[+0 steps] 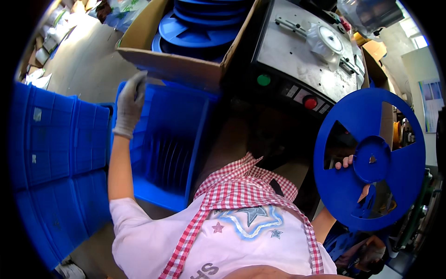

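While the blue bin (162, 101) stood left, out right was the blue reel (365, 156): round, no long axis, broad face toward the person (246, 209)! The right hand (344, 162), nearer, gripped it beside the middle; the gloved left hand (130, 104), well apart, by the bin, its grip I couldn't tell.

Blue crates (51, 139) stand stacked at left (two pale labels (37, 114) showing) — far right, a bluish poster (431, 100) hangs on a pale wall (415, 69).

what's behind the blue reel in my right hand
Cutouts in the blue reel show part of your right hand and something yellow; the solid parts cover the rest.
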Available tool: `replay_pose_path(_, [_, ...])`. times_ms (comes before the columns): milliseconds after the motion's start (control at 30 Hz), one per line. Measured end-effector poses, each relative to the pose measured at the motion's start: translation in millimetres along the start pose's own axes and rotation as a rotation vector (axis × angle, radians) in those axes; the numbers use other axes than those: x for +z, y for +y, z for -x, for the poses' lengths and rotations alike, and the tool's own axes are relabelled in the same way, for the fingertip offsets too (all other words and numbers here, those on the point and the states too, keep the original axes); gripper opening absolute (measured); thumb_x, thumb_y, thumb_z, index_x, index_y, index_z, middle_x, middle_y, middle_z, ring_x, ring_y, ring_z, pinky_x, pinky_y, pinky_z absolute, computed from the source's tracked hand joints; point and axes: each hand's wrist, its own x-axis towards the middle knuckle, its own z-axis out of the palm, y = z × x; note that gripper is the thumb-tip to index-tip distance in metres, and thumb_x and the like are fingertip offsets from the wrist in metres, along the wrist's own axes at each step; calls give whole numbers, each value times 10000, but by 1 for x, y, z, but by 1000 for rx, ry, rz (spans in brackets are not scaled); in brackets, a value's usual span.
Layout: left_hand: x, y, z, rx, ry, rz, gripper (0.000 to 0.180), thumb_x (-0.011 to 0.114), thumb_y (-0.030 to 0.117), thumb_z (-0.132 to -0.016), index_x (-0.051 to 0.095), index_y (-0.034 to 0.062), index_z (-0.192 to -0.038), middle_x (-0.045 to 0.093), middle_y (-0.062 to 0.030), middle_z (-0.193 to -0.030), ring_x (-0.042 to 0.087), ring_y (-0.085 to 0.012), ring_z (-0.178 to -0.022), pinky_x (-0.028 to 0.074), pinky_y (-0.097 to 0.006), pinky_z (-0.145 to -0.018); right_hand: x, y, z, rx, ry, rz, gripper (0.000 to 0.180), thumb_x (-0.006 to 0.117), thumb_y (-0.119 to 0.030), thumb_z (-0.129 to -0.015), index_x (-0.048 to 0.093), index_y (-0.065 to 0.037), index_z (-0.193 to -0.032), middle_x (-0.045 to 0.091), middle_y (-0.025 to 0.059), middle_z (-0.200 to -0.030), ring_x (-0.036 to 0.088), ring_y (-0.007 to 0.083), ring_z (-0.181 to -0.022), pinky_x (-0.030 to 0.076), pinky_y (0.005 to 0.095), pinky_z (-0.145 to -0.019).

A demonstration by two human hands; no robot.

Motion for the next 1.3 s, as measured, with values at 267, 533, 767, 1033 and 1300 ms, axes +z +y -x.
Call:
replay_pose_path(267, [131,68,-278,382,-194,-456,722,697,190,-815,334,65,-1426,514,-213,-1305,489,-353,-1230,371,-425,-1052,0,-23,-4,-165,318,169,689,564,-448,-859,352,10,-1329,440,179,-1067,461,256,-960,430,399,-821])
replay_pose_path(533, [237,43,-363,213,-336,-764,755,733,249,-759,368,110,-1404,550,-176,-1236,532,-324,-1162,399,-438,-982,-39,-40,32,-191,451,225,695,521,-475,-895,306,-44,-1395,428,176,-1082,456,260,-1005,437,398,-840])
replay_pose_path(767, [197,28,-340,371,-327,-898,225,511,50,-869,533,54,-1093,656,-153,-993,666,-317,-911,520,-397,-796,-37,-35,21,-207,368,147,639,531,-421,-910,327,34,-1310,440,187,-1121,469,262,-1037,440,410,-878])
replay_pose_path(1033, [35,51,-182,514,-429,-867,447,718,160,-748,535,110,-1153,600,-140,-994,624,-316,-879,484,-442,-807,-23,-26,17,-184,364,68,633,491,-451,-914,346,36,-1291,467,183,-1092,497,250,-999,453,384,-872])
replay_pose_path(1300, [-19,71,-139,257,-73,-499,233,649,292,-856,619,86,-962,651,-162,-829,633,-361,-805,493,-438,-707,-15,-28,30,-74,398,267,581,534,-393,-897,420,37,-1272,544,186,-1070,564,255,-934,490,347,-837])
